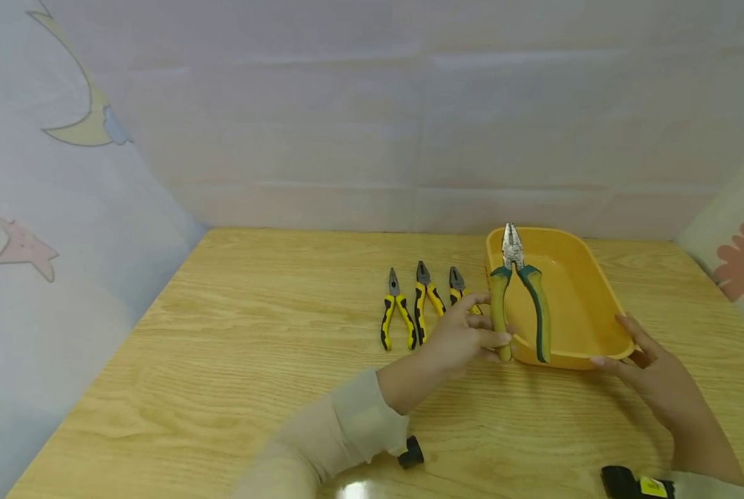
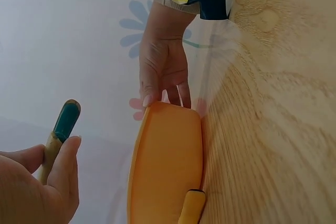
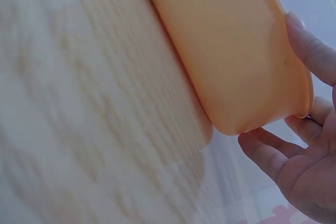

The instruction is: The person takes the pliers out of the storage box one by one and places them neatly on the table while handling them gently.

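In the head view, my left hand holds a pair of combination pliers by one yellow-and-green handle. The pliers' metal nose points away from me, and their handles are spread apart. They overlap the left side of a yellow plastic bin. My right hand grips the bin's near right corner. In the right wrist view, the thumb lies at the bin's rim and the fingertips touch its outer wall low down. Only one handle end of the held pliers shows in the left wrist view.
Left of the bin lie long-nose pliers and two more pliers with yellow-and-black handles, the rightmost partly behind my left hand. The wooden table meets a pale cloth backdrop at its back edge.
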Available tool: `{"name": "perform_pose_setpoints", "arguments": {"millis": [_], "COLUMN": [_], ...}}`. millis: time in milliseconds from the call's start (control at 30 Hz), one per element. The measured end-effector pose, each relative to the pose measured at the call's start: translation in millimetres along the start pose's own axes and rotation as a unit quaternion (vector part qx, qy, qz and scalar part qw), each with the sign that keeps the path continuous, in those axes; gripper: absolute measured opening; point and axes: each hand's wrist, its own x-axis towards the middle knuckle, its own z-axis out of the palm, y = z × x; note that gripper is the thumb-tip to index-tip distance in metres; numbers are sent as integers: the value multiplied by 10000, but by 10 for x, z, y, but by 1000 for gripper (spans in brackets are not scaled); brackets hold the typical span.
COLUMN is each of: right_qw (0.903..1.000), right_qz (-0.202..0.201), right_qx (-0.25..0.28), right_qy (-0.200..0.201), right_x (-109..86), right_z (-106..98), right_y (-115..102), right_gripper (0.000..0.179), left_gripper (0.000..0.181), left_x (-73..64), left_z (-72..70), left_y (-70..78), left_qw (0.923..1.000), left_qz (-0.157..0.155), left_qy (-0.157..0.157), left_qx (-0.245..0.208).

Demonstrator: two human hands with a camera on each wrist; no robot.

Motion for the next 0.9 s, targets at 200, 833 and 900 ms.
{"name": "perform_pose_setpoints", "arguments": {"millis": [200, 833, 900], "right_qw": [10000, 9998, 9998], "right_qz": [-54, -23, -29], "right_qx": [-36, -173, -172], "right_qy": [29, 13, -20], "right_x": [-11, -8, -9], "right_z": [3, -22, -29], "right_y": [0, -12, -17], "right_gripper": [78, 77, 77], "left_gripper": [47, 51, 52], "left_x": [-47, -175, -181], "left_z": [-136, -562, -593], "left_y": [27, 68, 71], "left_qw": [10000, 9991, 9989], "left_qz": [-60, -237, -228], "left_qy": [-2, 230, 266], "left_qx": [12, 273, 316]}}
